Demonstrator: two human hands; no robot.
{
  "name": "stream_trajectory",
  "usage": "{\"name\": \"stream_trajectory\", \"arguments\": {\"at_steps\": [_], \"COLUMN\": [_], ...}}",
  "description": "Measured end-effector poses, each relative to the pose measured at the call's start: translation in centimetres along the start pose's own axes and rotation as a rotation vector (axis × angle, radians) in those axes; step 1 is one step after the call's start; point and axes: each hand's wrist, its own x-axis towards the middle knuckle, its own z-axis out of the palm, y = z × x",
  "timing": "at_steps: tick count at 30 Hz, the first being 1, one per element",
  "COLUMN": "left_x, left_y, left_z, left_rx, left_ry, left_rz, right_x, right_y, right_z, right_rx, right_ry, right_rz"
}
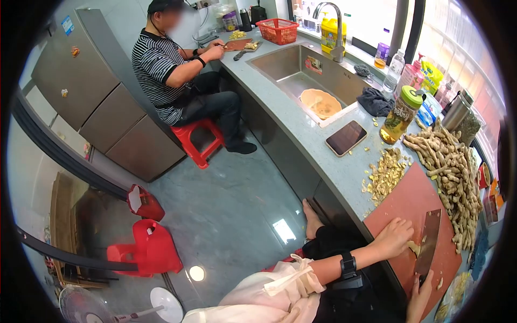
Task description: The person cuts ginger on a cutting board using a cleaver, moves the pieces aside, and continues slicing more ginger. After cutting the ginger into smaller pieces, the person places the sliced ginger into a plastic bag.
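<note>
My left hand [396, 237], with a black watch on its wrist, rests with curled fingers on a reddish-brown cutting board [398, 207]. Its fingertips hold a small piece of ginger [413, 247], close beside the blade. In my right hand [420, 295], at the lower right, is the handle of a kitchen knife [429, 242]. The wide blade lies over the board and points away from me. A heap of sliced ginger [389, 173] sits on the counter past the board's far left edge. Whole ginger roots [449, 172] are piled along the right side.
Beyond the slices are a phone [346, 138], a green-lidded jar [401, 116] and a dark cloth [375, 101]. An orange bowl [321, 103] stands in the sink [285, 67]. Another person [169, 75] sits on a red stool [199, 141], working at a second board.
</note>
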Motion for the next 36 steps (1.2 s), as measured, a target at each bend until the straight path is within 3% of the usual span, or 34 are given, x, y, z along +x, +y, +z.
{"name": "stream_trajectory", "arguments": {"at_steps": [19,34,36], "left_x": [0.1,0.1,0.3], "left_y": [-0.3,-0.3,-0.1], "left_z": [0.5,0.0,-0.2], "left_rx": [0.035,0.037,0.020], "left_ry": [0.073,0.052,-0.049], "left_rz": [0.046,0.037,-0.019], "right_x": [-0.2,-0.5,-0.5], "right_y": [-0.5,0.0,0.0], "right_z": [0.2,1.0,1.0], "right_rx": [0.020,0.021,0.042], "right_ry": [0.008,0.040,0.053], "right_rz": [0.031,0.032,0.019]}}
